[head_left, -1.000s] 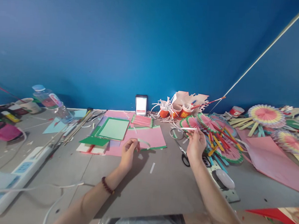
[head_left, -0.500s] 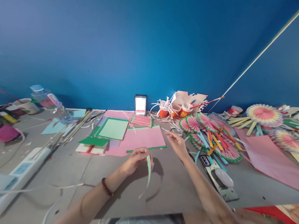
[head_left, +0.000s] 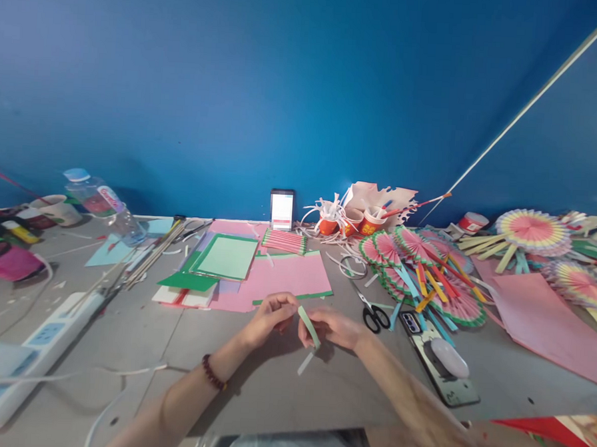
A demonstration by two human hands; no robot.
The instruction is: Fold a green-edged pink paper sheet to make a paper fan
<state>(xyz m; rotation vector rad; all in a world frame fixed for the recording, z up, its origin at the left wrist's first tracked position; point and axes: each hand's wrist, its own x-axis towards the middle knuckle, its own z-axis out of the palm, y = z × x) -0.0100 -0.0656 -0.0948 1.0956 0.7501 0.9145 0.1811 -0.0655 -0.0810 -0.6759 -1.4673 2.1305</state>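
A narrow light green paper strip (head_left: 310, 327) slants between my hands, with a whitish piece hanging at its lower end. My left hand (head_left: 273, 315) is closed, pinching the strip's upper end between thumb and fingers. My right hand (head_left: 334, 327) meets it from the right, its fingers curled about the strip's lower part; its fingertips are partly hidden. Beyond them lies a pink sheet with green edges (head_left: 296, 277). Black-handled scissors (head_left: 373, 317) rest to the right of my right hand.
Pink-and-green folded paper fans (head_left: 404, 256) and a phone under a white mouse (head_left: 449, 358) are on the right. A green sheet stack (head_left: 227, 256) lies left of centre. A power strip (head_left: 36, 350) and a tilted bottle (head_left: 104, 203) stand further left. Paper cups (head_left: 372, 222) are against the wall.
My right hand has come in leftward and down from above the table to the strip. The scissors are uncovered. My left hand stays put, and the strip now slants to the right.
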